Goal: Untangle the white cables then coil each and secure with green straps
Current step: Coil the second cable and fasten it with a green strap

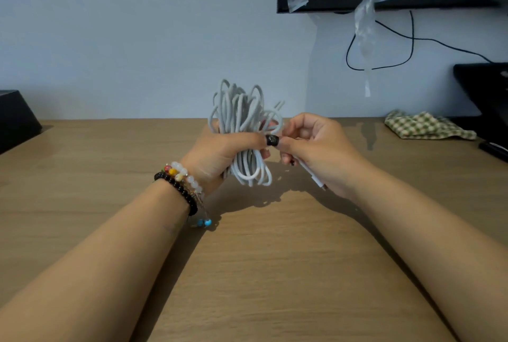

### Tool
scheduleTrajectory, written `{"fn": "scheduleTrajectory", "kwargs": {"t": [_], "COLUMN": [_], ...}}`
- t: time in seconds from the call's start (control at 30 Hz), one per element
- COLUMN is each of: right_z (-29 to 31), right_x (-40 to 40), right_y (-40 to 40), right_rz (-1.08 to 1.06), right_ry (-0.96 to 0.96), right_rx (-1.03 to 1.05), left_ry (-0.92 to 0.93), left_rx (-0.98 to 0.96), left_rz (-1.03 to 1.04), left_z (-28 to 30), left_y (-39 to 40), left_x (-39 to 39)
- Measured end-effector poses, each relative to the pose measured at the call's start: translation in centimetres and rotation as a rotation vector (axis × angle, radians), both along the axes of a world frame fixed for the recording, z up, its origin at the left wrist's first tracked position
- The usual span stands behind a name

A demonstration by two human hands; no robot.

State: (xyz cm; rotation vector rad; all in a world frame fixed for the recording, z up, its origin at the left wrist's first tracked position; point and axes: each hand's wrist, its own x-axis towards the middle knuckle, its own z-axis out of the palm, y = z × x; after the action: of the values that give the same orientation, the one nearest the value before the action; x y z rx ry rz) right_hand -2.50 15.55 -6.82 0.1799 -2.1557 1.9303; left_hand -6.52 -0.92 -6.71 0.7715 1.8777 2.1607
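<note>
Left hand (220,149) grips the smooth, looped white cables (242,121), long axis toward 12 o'clock; right hand (310,146) pinches one strand.

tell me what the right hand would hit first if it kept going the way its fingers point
The right hand points left, its fingertips already at the dark band on the cable bundle. Going on, it would likely meet that band and the bundle first, then the left hand gripping it. Depth is hard to judge from one view.

One cable bundle (244,127), two hands, one checked cloth (426,128).
</note>
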Motion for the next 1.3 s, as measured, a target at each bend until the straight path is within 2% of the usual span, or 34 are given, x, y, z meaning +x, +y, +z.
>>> {"fn": "scheduleTrajectory", "kwargs": {"t": [0.1,0.23,0.33,0.5,0.7,0.93,1.1,1.23,1.3], "right_z": [-0.3,-0.3,-0.2,0.5,-0.1,-1.5,-3.1,-3.8,-3.8], "right_x": [-0.2,-0.2,0.0,0.2,0.1,-0.1,-0.1,0.4,0.4], "right_y": [0.0,-0.4,-0.4,0.6,0.3,-0.9,-2.3,-5.5,-7.5], "right_rz": [-0.018,0.031,0.06,0.059,0.082,0.074,-0.138,-0.043,0.058], "right_ry": [-0.036,-0.04,-0.029,-0.026,-0.038,-0.04,0.208,0.437,0.467], "right_rx": [-0.005,-0.02,-0.013,0.048,0.097,0.105,0.418,0.798,0.86], "left_ry": [0.128,0.128,0.062,-0.164,-0.264,-0.285,-0.245,-0.242,-0.226], "left_rx": [-0.096,-0.014,0.053,0.201,0.381,0.523,0.515,0.575,0.614], "left_rz": [0.07,0.121,0.125,0.124,0.035,0.261,0.429,0.487,0.555], "left_z": [-0.3,-0.5,-0.4,0.4,1.0,1.8,2.2,3.0,3.8], "left_y": [0.4,0.5,0.6,0.3,-0.1,-1.3,-2.5,-3.0,-3.6], "left_x": [-0.2,-0.2,0.1,-0.2,0.0,-0.9,-1.8,-1.5,-1.3]}}
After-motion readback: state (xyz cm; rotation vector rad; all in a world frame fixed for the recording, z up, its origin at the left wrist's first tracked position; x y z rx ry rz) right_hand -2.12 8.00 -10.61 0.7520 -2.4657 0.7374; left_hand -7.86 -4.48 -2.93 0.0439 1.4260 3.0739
